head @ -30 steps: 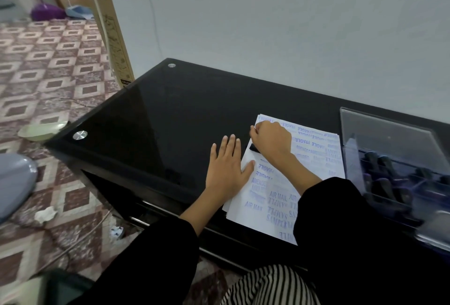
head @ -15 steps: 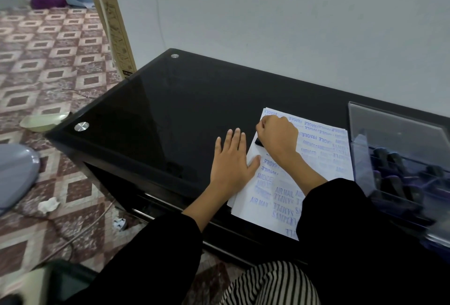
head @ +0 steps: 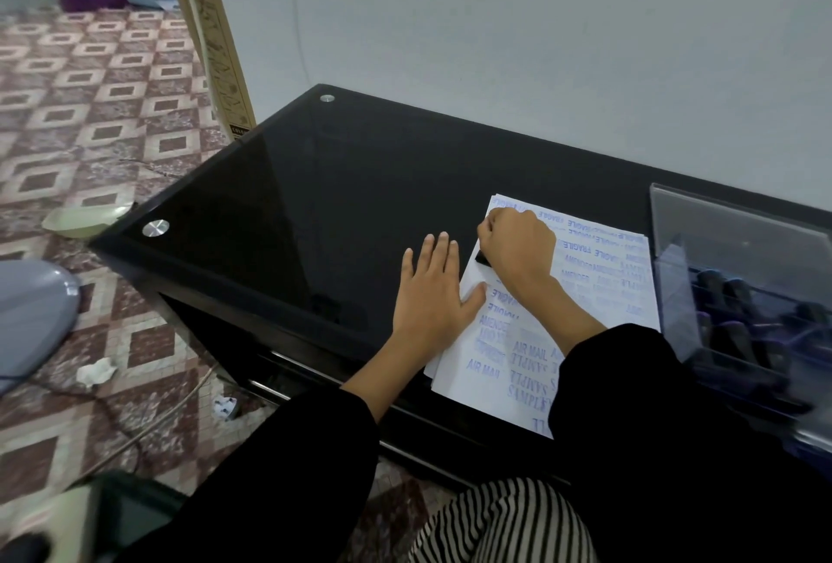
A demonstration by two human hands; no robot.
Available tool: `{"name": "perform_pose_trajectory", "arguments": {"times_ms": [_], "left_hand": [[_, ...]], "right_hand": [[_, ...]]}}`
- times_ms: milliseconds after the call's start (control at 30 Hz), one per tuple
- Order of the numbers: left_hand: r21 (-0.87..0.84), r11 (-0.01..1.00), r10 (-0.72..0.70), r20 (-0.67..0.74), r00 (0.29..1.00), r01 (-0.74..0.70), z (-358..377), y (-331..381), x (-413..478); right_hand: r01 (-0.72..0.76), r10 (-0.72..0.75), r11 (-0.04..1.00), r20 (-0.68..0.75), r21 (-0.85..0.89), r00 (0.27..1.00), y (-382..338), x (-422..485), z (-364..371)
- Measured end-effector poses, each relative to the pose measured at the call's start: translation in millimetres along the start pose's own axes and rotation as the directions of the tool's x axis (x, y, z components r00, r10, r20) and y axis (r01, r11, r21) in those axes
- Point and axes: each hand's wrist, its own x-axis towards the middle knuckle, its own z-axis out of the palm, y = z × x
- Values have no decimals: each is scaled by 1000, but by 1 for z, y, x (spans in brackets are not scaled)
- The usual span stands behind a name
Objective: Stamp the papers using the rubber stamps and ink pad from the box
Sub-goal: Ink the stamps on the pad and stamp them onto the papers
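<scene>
Stamp (head: 482,257) gripped in right hand (head: 517,247), pressed on papers (head: 603,274) near far-left corner; left hand (head: 432,292) spread flat on papers' left edge.

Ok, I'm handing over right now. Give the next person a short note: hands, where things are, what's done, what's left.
Right hand: closed on a dark rubber stamp, pressing it onto the top sheet near its far left corner.
Left hand: flat and open, partly on the glass table, thumb on the left edge of the papers.
Clear box: on the table to the right, lid up, more stamps inside. Ink pad not clearly visible.
Done: top sheet largely covered in blue imprints (FRAGILE, AMENDED, AIR MAIL, SAMPLE).
Left: lift the stamp, fill bare spots; sheets underneath cannot be judged.
</scene>
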Motion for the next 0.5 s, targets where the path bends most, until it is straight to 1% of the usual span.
{"name": "perform_pose_trajectory", "arguments": {"times_ms": [133,233,500], "left_hand": [[9,1000,-6,5,1000,6,1,0,1],[13,1000,-1,6,1000,1,0,0,1],[-9,1000,-15,10,1000,15,-2,1,1]], "right_hand": [[47,-47,999,-23,-2,999,0,-11,1],[56,-56,998,-24,-13,998,0,-12,1],[-30,30,1000,6,-5,1000,0,6,2]]}}
